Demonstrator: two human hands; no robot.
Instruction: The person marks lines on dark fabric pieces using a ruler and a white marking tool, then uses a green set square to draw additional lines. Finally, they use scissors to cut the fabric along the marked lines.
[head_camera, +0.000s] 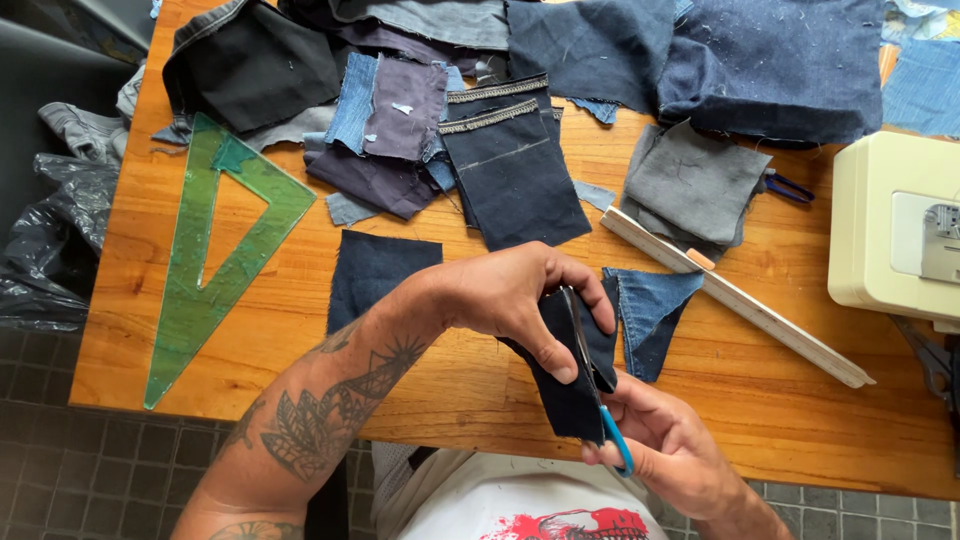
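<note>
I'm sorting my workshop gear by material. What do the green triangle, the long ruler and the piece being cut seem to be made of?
Green triangle: likely translucent plastic, glossy; the wood table shows through it.
Long ruler: pale and matte, wood or plastic, hard to tell.
Dark piece held by the left hand, cut with scissors in the right hand: woven dark-blue fabric, probably denim.

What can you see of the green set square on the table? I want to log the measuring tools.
The green set square is a large, see-through triangle, apparently plastic, with a triangular cut-out in its middle. It lies flat on the left part of the wooden table, long point toward the near edge, broad end up by the fabric scraps. A dark cloth piece sits just past its top corner. Neither hand touches it.
</note>
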